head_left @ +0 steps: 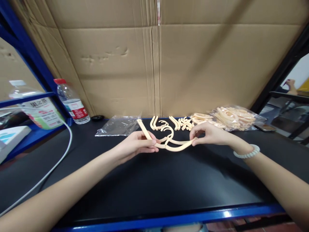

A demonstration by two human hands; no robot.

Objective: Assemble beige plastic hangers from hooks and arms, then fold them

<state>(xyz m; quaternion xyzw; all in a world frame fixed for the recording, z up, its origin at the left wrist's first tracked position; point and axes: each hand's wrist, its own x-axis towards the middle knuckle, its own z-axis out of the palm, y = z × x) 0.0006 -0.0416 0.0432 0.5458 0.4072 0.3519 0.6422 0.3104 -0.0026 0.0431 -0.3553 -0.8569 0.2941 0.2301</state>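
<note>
Between my two hands, above the black tabletop, is a cream-coloured assembly of curved plastic pieces (177, 149), with hooked parts rising from its middle. My left hand (138, 143) is closed around its left side, where one straight arm slants up past the thumb. My right hand (205, 134) pinches the right end between thumb and fingertips. Behind the assembly lie several loose curved pieces (174, 123) of the same colour, some in pairs and some in a small cluster (185, 123).
An empty clear plastic bag (118, 125) lies back left. Filled bags of cream pieces (238, 117) and a phone (265, 128) are back right. A red-capped bottle (74, 104) stands left, with a white cable (69, 145) nearby. Cardboard (116, 74) walls the back.
</note>
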